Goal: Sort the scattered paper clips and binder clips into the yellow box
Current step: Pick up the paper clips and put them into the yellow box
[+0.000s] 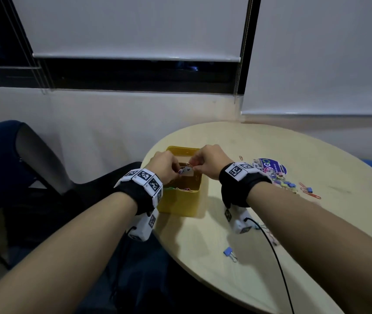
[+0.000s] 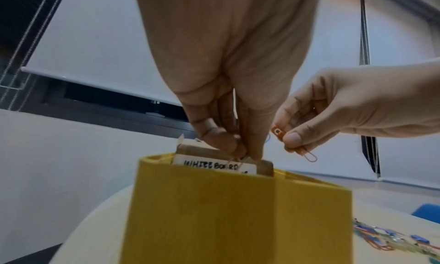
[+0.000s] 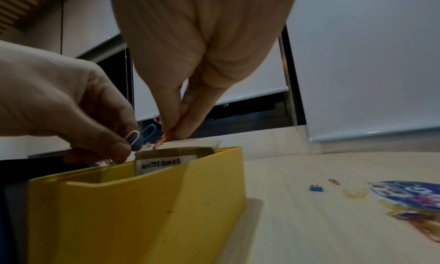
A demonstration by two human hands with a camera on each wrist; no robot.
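The yellow box (image 1: 180, 201) stands near the round table's left edge, with several coloured clips at its bottom. A small cardboard carton labelled "WHITEBOARD" (image 2: 209, 166) stands inside it. My left hand (image 1: 177, 169) hovers over the box opening and pinches a blue and a white paper clip (image 3: 142, 137). My right hand (image 1: 194, 165) is just to its right, also above the box. It pinches an orange paper clip (image 2: 306, 153) between thumb and forefinger, tip pointing down. The two hands nearly touch.
A heap of loose paper clips and binder clips (image 1: 281, 181) lies right of the box, partly on a round blue printed disc (image 1: 271, 165). Red paper clips (image 1: 309, 192) lie further right. A blue binder clip (image 1: 229, 252) sits near the table's front edge. A blue chair (image 1: 6, 159) stands left.
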